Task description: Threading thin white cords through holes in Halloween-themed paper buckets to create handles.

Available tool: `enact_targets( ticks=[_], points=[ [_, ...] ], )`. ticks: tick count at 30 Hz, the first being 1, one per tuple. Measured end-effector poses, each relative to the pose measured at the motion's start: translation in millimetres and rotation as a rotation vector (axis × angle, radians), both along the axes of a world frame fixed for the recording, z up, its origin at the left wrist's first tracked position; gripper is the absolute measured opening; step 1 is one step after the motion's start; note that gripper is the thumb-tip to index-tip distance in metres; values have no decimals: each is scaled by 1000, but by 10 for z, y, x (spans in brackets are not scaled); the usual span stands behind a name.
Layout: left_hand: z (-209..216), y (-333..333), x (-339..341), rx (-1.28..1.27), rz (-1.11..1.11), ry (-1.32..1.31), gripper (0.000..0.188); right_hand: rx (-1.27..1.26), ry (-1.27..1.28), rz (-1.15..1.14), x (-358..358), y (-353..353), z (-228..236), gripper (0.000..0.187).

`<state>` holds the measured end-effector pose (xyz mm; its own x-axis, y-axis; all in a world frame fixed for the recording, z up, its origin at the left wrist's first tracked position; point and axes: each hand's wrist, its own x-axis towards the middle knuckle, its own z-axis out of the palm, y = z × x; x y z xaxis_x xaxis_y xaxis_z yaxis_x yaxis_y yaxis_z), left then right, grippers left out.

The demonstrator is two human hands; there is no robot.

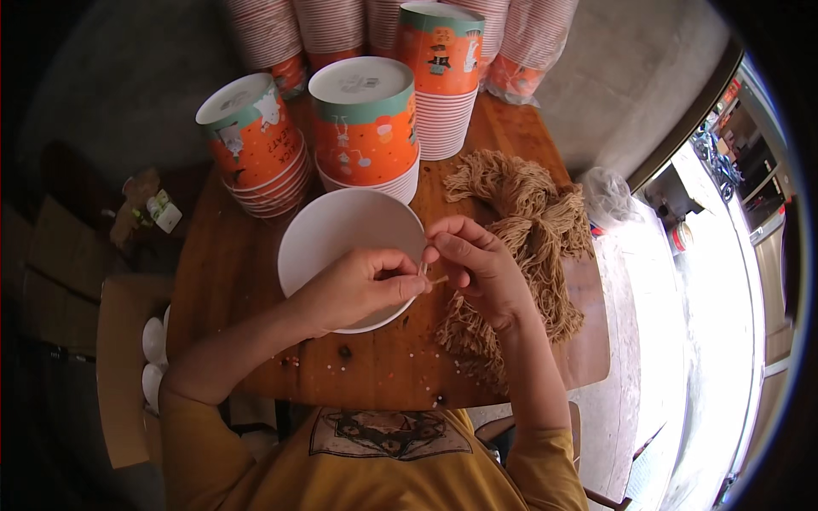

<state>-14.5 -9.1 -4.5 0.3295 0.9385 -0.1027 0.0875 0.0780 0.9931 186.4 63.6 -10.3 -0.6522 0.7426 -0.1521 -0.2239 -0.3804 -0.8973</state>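
A white-lined paper bucket (332,234) stands on the wooden table in front of me, its mouth facing up. At its right rim my left hand (383,281) is closed in a pinch, with a short end of brown cord (439,280) sticking out by the fingertips. Just right of it, my right hand (477,264) has thumb and forefinger pinched together close to the rim; what lies between them is too small to make out. A large bundle of brown cord (532,226) lies beside and beneath my right hand and forearm.
Upside-down stacks of orange and green paper buckets (362,128) stand behind the bucket, with more bagged stacks (528,43) at the back. Small pale bits (341,366) are scattered along the near edge of the table (290,387). A cardboard box (128,366) holding white round things sits at left.
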Motion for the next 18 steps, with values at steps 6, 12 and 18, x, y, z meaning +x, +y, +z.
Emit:
enact_targets(
  ticks=[6, 12, 18],
  points=[
    [20, 28, -19, -81, -20, 62, 24, 190, -16, -151, 78, -231, -180, 16],
    [54, 56, -13, -104, -10, 106, 25, 1000, -523, -323, 25, -480, -80, 16],
    [71, 54, 0, -180, -16, -85, 18, 1068, -508, -373, -118, -624, -132, 17]
  ],
)
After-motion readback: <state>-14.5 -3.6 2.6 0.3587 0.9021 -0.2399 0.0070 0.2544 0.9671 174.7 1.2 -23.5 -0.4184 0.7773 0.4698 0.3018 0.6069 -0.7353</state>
